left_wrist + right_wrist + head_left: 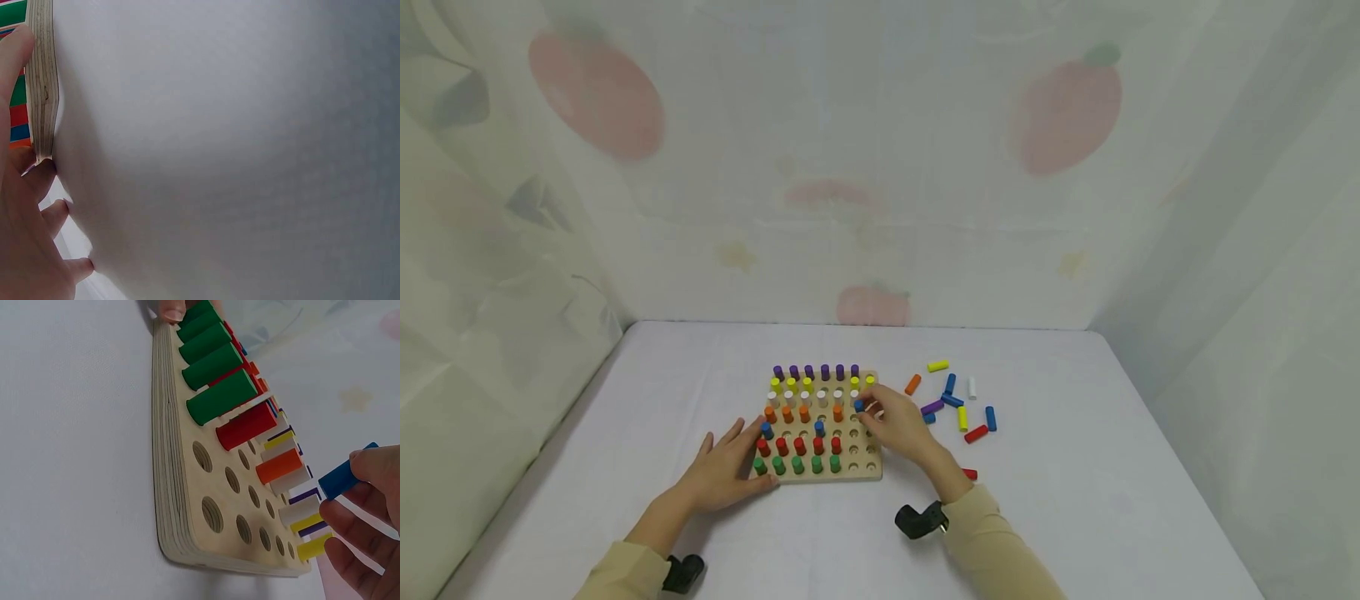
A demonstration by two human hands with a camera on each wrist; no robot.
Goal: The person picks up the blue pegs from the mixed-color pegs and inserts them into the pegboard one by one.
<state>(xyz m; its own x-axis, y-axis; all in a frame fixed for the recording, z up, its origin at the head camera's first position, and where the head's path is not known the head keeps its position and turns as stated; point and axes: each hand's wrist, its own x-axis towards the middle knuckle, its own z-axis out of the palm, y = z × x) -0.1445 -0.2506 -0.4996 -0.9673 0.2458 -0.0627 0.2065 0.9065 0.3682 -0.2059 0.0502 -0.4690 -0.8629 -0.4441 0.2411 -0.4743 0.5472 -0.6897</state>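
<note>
The worktop (pixel 1075 500) is covered with a plain white cloth. Pale translucent sheeting printed with faded red fruit shapes closes it in at the back and on both sides.

A wooden peg board (pixel 861 471) lies flat near the centre of the worktop. Its far rows stand filled by colour: purple, yellow, white, then orange, with a few blue pegs, a red row and a green row (pixel 215 362) toward the near edge. Holes at the 3 o'clock side of the board stand vacant (pixel 212 514).

Loose pegs (pixel 958 404) lie scattered on the cloth at 3 o'clock of the board, well apart from it: yellow, orange, blue, white, purple and red. One red peg (pixel 970 474) lies just beside the right forearm.

The left hand (pixel 726 471) rests flat, fingers spread, fingertips touching the board's edge at 9 o'clock; it holds nothing.

The right hand (pixel 898 421) is over the board's 3 o'clock side, fingers curled and pinching a blue peg (pixel 340 477) by its end. The peg hangs tilted above the board, clear of the holes
</note>
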